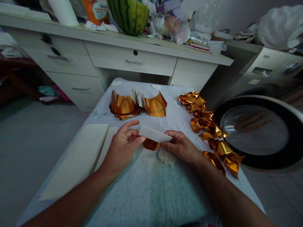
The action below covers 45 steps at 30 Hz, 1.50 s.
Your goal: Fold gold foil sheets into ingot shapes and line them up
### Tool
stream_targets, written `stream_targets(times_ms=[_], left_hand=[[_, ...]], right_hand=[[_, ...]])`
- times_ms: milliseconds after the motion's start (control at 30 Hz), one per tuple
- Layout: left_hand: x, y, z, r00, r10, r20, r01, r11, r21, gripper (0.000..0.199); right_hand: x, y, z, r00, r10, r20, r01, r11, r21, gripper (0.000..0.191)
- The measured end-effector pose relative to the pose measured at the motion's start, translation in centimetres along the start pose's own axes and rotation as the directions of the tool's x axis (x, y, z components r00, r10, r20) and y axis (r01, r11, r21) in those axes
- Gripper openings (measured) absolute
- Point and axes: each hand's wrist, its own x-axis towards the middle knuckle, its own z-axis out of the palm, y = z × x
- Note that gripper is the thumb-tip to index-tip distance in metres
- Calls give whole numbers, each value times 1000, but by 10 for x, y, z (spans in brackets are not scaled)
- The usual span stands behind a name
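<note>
Bare forearms (80, 190) reach over a cloth-covered table (146, 195), a small foil-and-paper piece (155, 134) at its middle.
The left hand (120, 145) grasps the piece's left end under the thumb, index finger raised; the right hand (181, 145) pinches the right end between thumb and fingers. Beyond lie curved foil stacks (123, 104), while crinkled foil shapes (203, 119) trail down the right side and long pale sheets (75, 157) lie left. The piece looks nearly weightless, thin and springy, its shiny face likely slick and quick to crease or tear; a light pinch at opposite ends, pads flat near the edges, suits it best.
</note>
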Motion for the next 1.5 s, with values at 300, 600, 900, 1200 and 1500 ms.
stream_targets(times_ms=[300, 600, 900, 1200, 1500], left_hand=[[-2, -1, 1, 1000, -5, 23, 7, 997, -75, 33], [-6, -6, 7, 994, 107, -3, -107, 992, -73, 26], [-6, -10, 9, 988, 110, 106, -128, 974, 187, 24], [-3, -12, 12, 986, 26, 164, -39, 996, 75, 46], [2, -6, 10, 988, -3, 157, 18, 996, -91, 41]], right_hand=[[-3, 0, 2, 996, -32, 77, 41, 993, -114, 33], [0, 3, 12, 999, -33, -18, 33, 999, 1, 34], [7, 13, 13, 965, -178, -193, 150, 977, -154, 25], [4, 15, 19, 967, -220, -132, 193, 963, -189, 57], [0, 12, 16, 769, -631, 100, 468, 450, -761, 78]])
